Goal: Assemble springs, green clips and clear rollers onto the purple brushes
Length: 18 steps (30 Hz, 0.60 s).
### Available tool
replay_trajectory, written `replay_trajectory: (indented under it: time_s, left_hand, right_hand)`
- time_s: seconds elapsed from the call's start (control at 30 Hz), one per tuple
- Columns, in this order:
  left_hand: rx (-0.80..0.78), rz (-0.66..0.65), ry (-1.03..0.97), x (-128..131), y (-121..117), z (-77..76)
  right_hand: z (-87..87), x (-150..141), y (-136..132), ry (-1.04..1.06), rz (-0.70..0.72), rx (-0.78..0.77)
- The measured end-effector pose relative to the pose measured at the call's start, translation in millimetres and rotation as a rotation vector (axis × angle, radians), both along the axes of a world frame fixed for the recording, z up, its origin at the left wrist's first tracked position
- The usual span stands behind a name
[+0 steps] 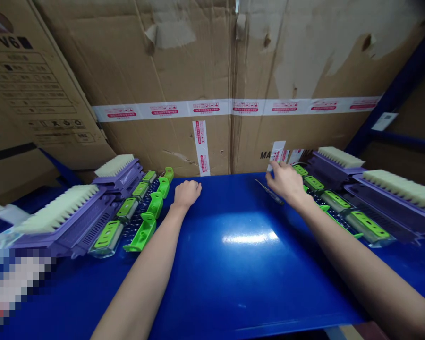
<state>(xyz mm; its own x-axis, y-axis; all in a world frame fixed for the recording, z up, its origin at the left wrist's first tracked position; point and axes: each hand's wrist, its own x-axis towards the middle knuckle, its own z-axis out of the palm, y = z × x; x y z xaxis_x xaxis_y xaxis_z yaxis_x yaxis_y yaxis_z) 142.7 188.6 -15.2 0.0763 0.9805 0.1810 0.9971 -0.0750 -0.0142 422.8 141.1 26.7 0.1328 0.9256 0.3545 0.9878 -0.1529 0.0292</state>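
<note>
My left hand (187, 193) is closed, palm down, over the back left of the blue table (230, 274). Whatever may be inside its fingers is hidden. Just left of it runs a row of bright green plastic brackets (154, 205), beside dark bristly strips and clear parts with green tops (128, 208). Over the back right, my right hand (286, 182) has its fingers loosely bent and apart, with nothing visible between them. A thin screwdriver (271, 191) lies on the table beside it. More clear parts with green tops (335, 200) sit to this hand's right.
Purple slotted housings (78, 222) with cream foam-like blocks (62, 208) stand at the left; similar purple housings (382, 203) stand at the right. A large taped cardboard box (163, 66) rises behind the table. A blue metal post (393, 89) stands at the right.
</note>
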Motion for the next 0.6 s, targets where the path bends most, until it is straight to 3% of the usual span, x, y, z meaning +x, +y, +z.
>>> replay_trajectory:
  time_s: [0.2, 0.37, 0.5, 0.6]
  left_hand:
    - [-0.004, 0.007, -0.008, 0, -1, 0.3]
    - [-0.006, 0.008, -0.011, 0, -1, 0.1]
    - [0.000, 0.008, -0.013, 1, -2, -0.1]
    - [-0.010, 0.014, -0.013, 1, -2, 0.1]
  right_hand:
    - [38.7, 35, -16, 0.041, -0.056, 0.090]
    - [66.0, 90, -37, 0.031, -0.189, 0.152]
    - [72.0, 155, -45, 0.097, -0.191, 0.091]
    - [62.5, 202, -46, 0.125, -0.254, 0.072]
